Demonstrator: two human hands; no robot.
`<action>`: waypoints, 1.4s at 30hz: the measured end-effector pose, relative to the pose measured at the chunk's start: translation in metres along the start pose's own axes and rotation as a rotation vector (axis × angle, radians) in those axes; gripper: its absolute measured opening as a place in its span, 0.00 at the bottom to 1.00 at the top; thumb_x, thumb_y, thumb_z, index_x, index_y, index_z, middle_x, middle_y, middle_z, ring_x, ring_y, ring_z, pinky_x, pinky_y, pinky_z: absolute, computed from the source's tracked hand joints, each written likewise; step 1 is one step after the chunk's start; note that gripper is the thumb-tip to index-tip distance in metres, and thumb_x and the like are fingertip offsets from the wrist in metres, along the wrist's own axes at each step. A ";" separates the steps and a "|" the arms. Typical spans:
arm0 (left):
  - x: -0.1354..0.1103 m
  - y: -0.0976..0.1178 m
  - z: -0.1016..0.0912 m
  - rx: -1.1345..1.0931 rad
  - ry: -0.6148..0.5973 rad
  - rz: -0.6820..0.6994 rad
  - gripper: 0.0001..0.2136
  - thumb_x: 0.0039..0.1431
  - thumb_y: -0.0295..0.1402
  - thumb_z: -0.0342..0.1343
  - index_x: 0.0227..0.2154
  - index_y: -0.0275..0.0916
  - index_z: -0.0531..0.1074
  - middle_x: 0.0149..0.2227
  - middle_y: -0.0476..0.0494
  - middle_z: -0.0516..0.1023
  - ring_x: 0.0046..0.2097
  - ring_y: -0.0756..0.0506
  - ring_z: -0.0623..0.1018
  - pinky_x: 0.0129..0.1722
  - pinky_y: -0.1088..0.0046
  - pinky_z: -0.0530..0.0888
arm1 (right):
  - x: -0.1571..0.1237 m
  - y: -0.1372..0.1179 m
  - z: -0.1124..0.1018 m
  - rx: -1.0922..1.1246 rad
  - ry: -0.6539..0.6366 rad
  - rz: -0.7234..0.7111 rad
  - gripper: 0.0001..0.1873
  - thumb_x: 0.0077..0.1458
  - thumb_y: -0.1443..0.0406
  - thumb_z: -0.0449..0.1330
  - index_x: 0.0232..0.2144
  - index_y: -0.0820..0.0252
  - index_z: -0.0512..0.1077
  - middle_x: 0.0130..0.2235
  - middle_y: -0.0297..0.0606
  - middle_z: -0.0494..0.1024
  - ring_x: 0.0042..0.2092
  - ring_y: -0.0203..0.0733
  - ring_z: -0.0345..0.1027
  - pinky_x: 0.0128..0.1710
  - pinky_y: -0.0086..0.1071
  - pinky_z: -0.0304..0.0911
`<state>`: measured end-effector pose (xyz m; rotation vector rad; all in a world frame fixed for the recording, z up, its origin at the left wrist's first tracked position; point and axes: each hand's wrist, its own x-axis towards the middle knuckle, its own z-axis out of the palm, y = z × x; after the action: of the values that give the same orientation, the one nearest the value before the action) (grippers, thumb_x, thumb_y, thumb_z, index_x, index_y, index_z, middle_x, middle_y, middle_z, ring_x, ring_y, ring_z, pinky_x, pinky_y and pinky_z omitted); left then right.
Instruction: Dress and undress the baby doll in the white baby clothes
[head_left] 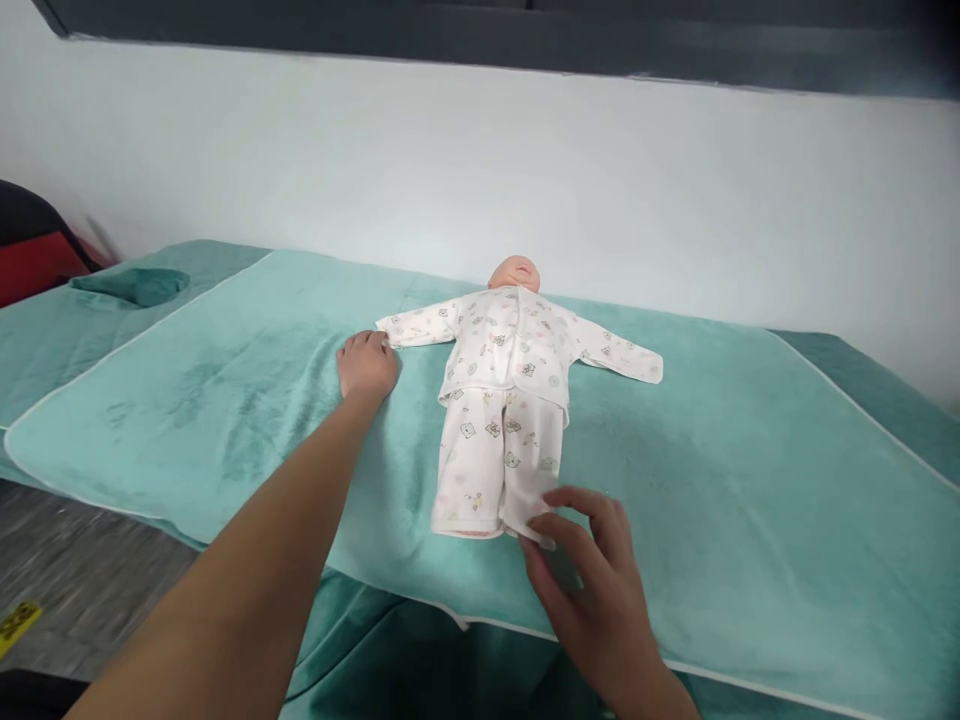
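A baby doll [514, 272] lies on its back on a teal towel [240, 400], dressed in a white printed top [510, 345] and matching trousers [495, 465], arms spread wide. My left hand [366, 365] rests curled on the towel at the end of the doll's sleeve, fingers pinched on the cuff. My right hand [592, 575] is at the hem of the nearer trouser leg, thumb and fingers pinching the fabric edge.
The towel has a white border and covers a teal padded table against a white wall [600, 200]. A rolled dark teal cloth [131, 287] lies at the far left. A red and black chair [30, 250] stands left. Dark floor shows below left.
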<state>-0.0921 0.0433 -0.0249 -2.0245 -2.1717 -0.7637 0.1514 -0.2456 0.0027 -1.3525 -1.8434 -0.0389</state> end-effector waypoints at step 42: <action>0.003 -0.003 0.002 0.016 0.021 0.000 0.18 0.64 0.30 0.44 0.50 0.38 0.75 0.55 0.36 0.76 0.57 0.35 0.72 0.55 0.57 0.66 | 0.152 0.060 0.049 -0.267 -0.286 -0.192 0.10 0.58 0.73 0.53 0.29 0.58 0.71 0.33 0.37 0.75 0.41 0.45 0.63 0.45 0.40 0.55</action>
<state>-0.0945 0.0469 -0.0259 -2.0000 -2.1590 -0.7615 0.1594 -0.0790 0.0404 -1.4120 -2.2701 -0.2087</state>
